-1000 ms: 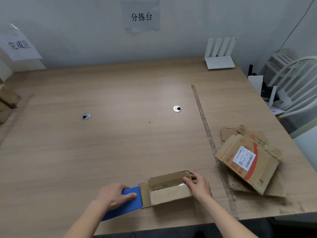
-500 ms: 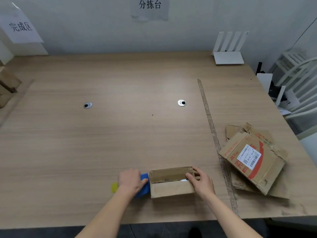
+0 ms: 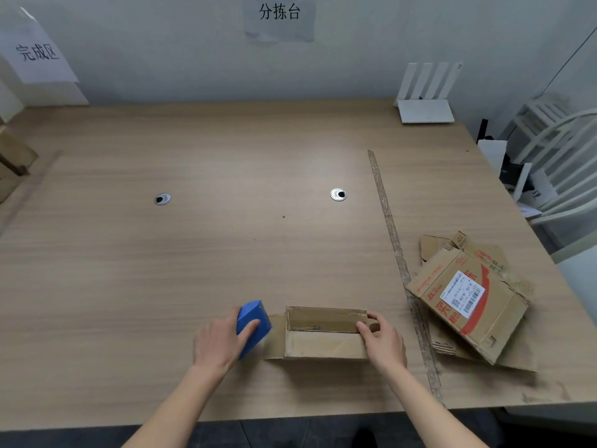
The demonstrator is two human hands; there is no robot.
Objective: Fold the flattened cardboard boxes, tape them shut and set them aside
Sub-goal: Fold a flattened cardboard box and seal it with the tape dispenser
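— From the head view, where is the box you're working on?

— The small cardboard box (image 3: 326,333) sits near the front edge of the desk (image 3: 226,253), between my two hands. Its long axis runs left to right across me.

— What are your hands doing?

— My left hand (image 3: 219,344) grips a blue tape dispenser (image 3: 253,324) just beside the box's left end, where a flap lies flat. The fingers (image 3: 250,329) curl over the blue body. My right hand (image 3: 384,342) holds the right end, fingers wrapped at the top corner.

— So which way does the tape go?

— I'd judge rightward along the long axis, since the dispenser is at the left end and the right hand steadies the far one.

— And the rest?

— The flattened boxes (image 3: 468,299) lie well apart on my right, not yet folded.
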